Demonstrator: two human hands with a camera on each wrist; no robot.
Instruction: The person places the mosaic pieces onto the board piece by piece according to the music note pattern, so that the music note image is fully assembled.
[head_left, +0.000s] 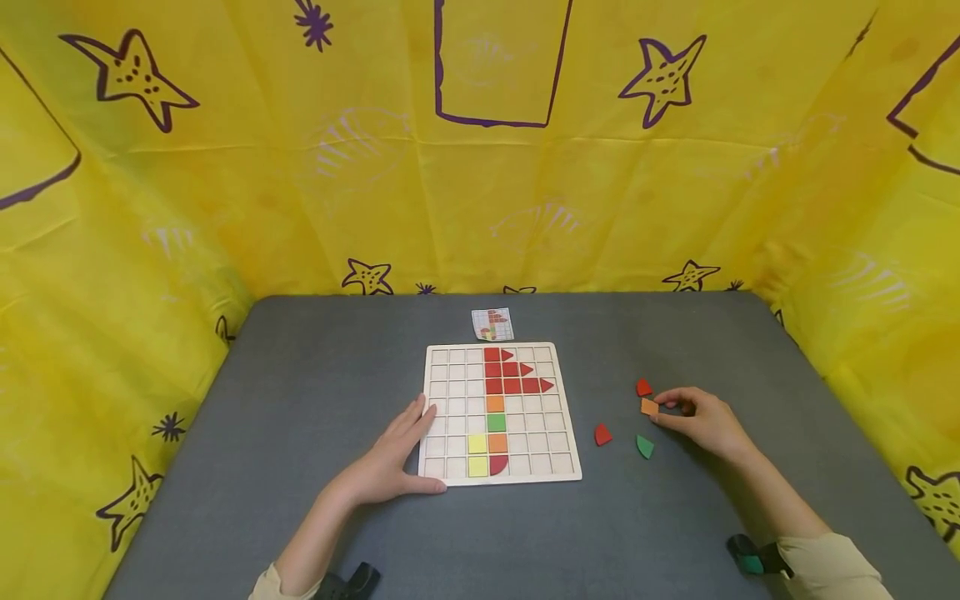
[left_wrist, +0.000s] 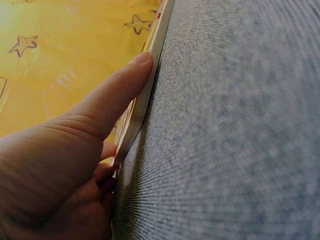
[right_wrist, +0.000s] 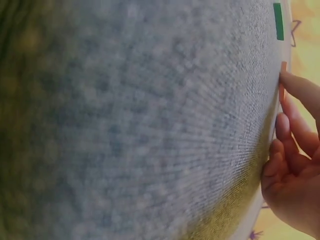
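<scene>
A pale wooden grid board (head_left: pixel 454 417) lies on the table with red, orange, green and yellow tiles set in its squares. My left hand (head_left: pixel 386 460) rests at its near left corner, fingers along the left side and straight thumb on the near edge. In the left wrist view that thumb (left_wrist: pixel 112 97) lies on the board's rim (left_wrist: pixel 142 102). To the board's right, my right hand (head_left: pixel 705 421) pinches an orange square tile (head_left: pixel 649 407) between thumb and finger. Around it lie a red rounded tile (head_left: pixel 643 387), another red one (head_left: pixel 603 435) and a green one (head_left: pixel 644 447).
A small printed card (head_left: pixel 492 324) showing a coloured grid pattern lies just behind the board. The grey table (head_left: pixel 337 350) is enclosed at the back and sides by a yellow cloth (head_left: pixel 480 192) with starfish drawings. Dark straps sit at both wrists.
</scene>
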